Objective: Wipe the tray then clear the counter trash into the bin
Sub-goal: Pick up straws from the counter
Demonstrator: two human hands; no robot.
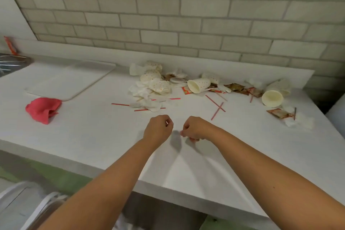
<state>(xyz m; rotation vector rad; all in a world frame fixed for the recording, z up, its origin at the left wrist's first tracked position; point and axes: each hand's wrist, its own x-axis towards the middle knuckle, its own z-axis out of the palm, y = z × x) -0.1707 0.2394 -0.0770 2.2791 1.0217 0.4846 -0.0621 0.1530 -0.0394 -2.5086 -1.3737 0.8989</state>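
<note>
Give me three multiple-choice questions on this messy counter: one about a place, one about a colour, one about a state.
1. Where is the red cloth?
A) on the tray
B) in the sink
C) on the counter beside the tray's near corner

2. What colour are the two crossed stirrers?
A) red
B) green
C) black

3. How is the dotted paper cup mid-pile?
A) upright
B) lying on its side
C) upside down

Answers: C, it sits on bare counter at the tray's corner; A, both sticks look red; B, its open mouth faces the camera.
</note>
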